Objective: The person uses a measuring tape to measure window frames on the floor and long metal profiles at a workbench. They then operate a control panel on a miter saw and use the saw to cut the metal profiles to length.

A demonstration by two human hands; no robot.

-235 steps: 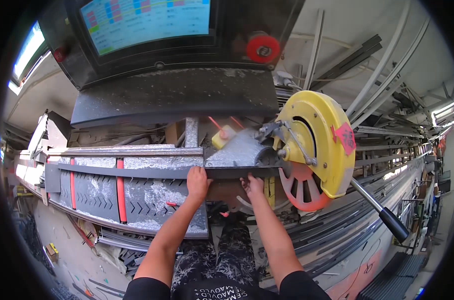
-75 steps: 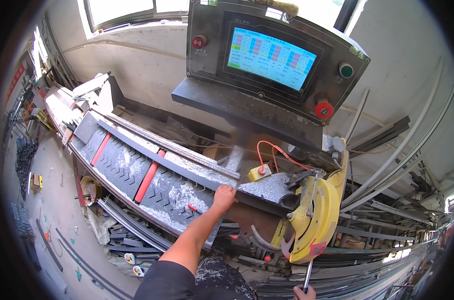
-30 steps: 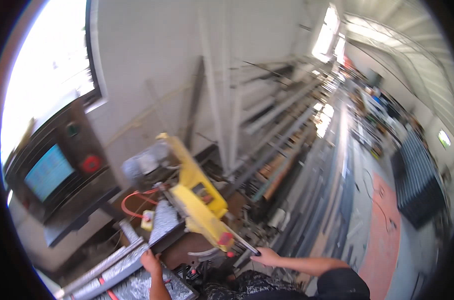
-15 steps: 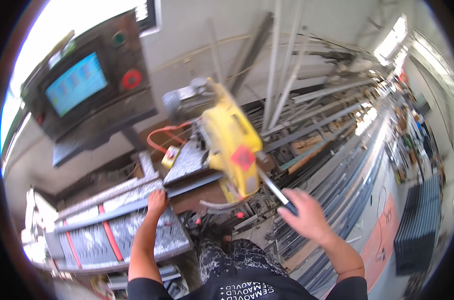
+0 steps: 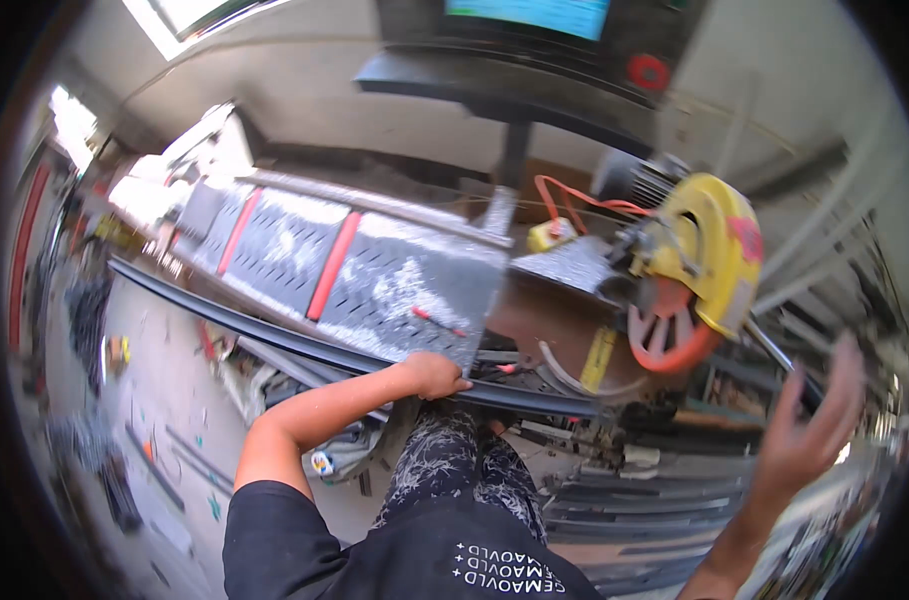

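Note:
My left hand (image 5: 434,376) is closed around a long dark metal profile (image 5: 304,342), which runs along the near edge of the slotted work table (image 5: 389,290). The profile's right end reaches past my legs, in front of the saw base. At the right stands a cut-off saw (image 5: 719,250) with a yellow guard, an orange-red lower cover and a grey motor. From the saw a metal handle (image 5: 769,345) with a dark grip slopes toward me. Around the grip's end, my right hand (image 5: 814,430) has its fingers apart, blurred by motion.
Behind the table a control panel with a lit screen (image 5: 529,14) and red button stands on a post. Beside the saw lies a yellow switch box (image 5: 552,235) with an orange cable. Long metal bars (image 5: 654,510) are stacked low at the right. Scraps lie on the left floor.
The view has swung left. My left hand has drawn the profile from across the table to its near edge. My right hand's fingers have spread off the handle, and the saw's orange-red cover now shows.

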